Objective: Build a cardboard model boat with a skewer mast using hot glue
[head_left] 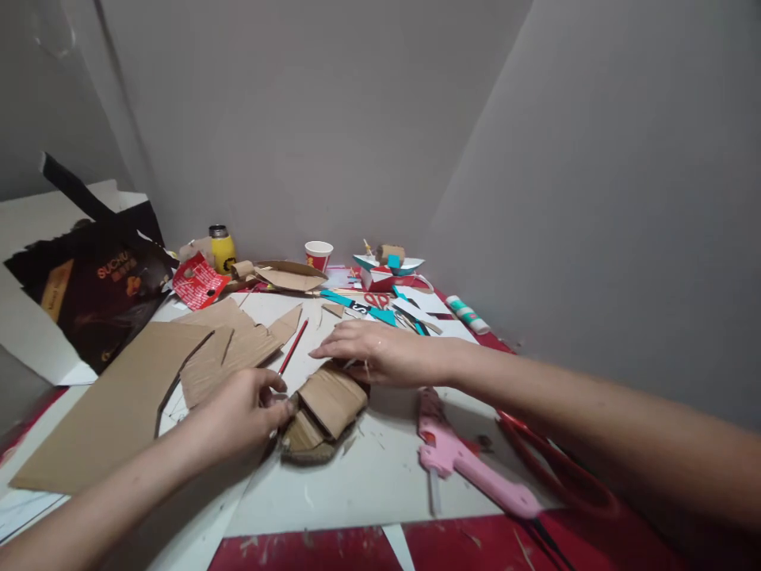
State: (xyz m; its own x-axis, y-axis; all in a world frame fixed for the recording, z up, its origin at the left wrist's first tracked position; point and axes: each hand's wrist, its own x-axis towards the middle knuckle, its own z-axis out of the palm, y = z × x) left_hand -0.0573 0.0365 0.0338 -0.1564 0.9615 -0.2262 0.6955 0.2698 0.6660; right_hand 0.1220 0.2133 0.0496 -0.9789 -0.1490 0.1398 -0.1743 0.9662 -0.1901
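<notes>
A small cardboard model (324, 412), built of folded brown pieces on an oval base, lies on the white sheet (369, 476) in the middle. My left hand (246, 408) is closed at its left end, fingers pinched against the cardboard edge. My right hand (380, 350) rests flat on the model's far side, fingers stretched out to the left. A red pencil (293, 346) lies just behind my left hand.
Large cut cardboard sheets (136, 388) lie at the left. A pink glue gun (464, 460) and red scissors (559, 468) lie at the right. At the back stand a yellow bottle (223, 250), a paper cup (319, 255), paper scraps (386, 305), a glue stick (468, 314) and a dark bag (95, 289).
</notes>
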